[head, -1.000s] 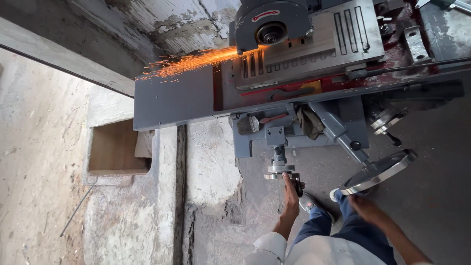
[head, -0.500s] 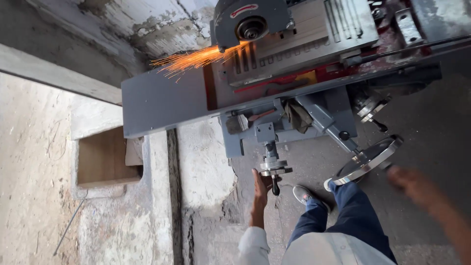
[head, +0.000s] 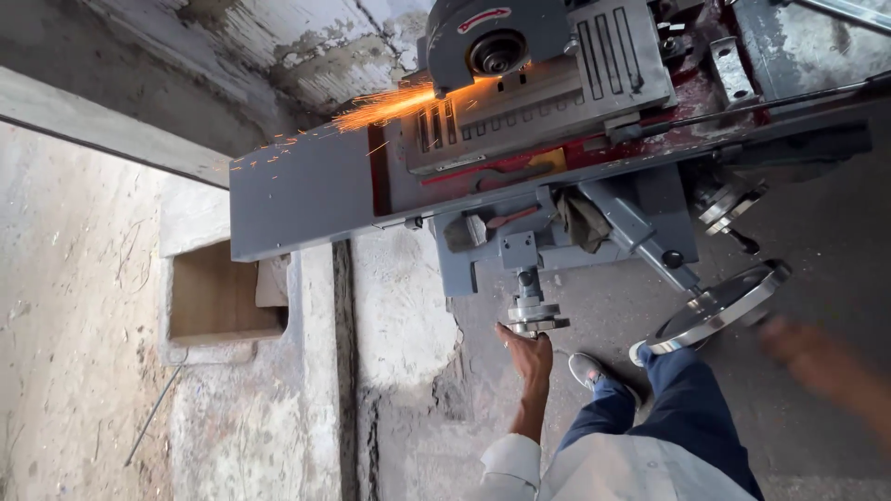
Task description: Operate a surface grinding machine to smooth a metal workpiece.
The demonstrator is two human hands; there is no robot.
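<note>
I look down on a grey surface grinder (head: 306, 195). Its wheel under a dark guard (head: 497, 42) throws orange sparks (head: 390, 107) to the left off the slotted work plate (head: 538, 102). My left hand (head: 527, 357) reaches up and grips the small handwheel (head: 536, 320) below the machine's front. My right hand (head: 817, 362) is a blur just right of the large shiny handwheel (head: 719, 306); its fingers cannot be made out. My blue trouser leg (head: 687, 408) and grey shoe (head: 594, 371) stand under the wheels.
A square recess (head: 223, 297) is cut in the concrete floor to the left, beside a dark groove (head: 345, 371). A rag (head: 580, 218) hangs on the machine's front. Rough, stained concrete wall runs behind the grinder.
My right hand has swung from under the large handwheel out to its right and gone blurry. The left hand stays on the small handwheel. Sparks keep flying.
</note>
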